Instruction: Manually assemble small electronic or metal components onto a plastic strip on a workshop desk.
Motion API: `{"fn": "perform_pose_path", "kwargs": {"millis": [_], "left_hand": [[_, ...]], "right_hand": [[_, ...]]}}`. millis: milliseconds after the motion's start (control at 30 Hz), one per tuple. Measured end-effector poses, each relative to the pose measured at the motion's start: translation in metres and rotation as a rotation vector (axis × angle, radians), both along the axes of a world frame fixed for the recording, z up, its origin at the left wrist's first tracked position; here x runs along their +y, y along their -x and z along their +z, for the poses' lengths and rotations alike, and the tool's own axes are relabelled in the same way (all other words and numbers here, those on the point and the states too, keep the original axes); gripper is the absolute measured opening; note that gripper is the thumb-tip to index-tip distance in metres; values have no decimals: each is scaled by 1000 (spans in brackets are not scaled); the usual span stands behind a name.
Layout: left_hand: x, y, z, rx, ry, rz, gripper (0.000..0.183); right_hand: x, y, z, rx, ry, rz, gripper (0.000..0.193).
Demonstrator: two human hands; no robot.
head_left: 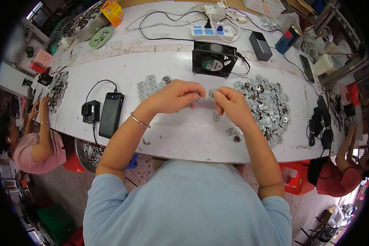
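Fingers (194,87) curl inward, left hand (175,96) facing right hand (234,106), just apart.

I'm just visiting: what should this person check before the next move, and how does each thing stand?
1. Right hand has a small silvery part pinched: ok.
2. Left hand grips its piece securely: cannot tell, the fingers hide it.
3. Both hands apart from the black fan: ok, it stands beyond them.
4. Fan stopped: cannot tell.
5. All parts near the right forearm within the big pile: not ok, a few loose parts lie outside.
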State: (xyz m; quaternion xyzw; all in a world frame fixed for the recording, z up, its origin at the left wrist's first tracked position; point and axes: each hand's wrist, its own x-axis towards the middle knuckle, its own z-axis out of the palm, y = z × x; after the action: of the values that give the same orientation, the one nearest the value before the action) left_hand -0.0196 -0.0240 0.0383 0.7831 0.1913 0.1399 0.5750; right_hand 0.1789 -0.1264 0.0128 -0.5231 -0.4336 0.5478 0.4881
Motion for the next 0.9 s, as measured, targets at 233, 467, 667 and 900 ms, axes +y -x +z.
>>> {"fn": "perform_pose_path", "kwargs": {"millis": [233,467,667,900], "left_hand": [[-15,-12,-15,-109,-703,348,22],[-8,-10,-21,-61,-1024,329,25],[6,-10,-29,-114,-1086,371,25],[8,-10,-28,-112,-926,508,27]], "right_hand": [[12,-1,-2,-485,-127,-94,27],[19,6,6,-437,-72,-90,27],[35,11,1,-439,-103,-94,25],[49,12,-2,-469,-165,-131,21]]}}
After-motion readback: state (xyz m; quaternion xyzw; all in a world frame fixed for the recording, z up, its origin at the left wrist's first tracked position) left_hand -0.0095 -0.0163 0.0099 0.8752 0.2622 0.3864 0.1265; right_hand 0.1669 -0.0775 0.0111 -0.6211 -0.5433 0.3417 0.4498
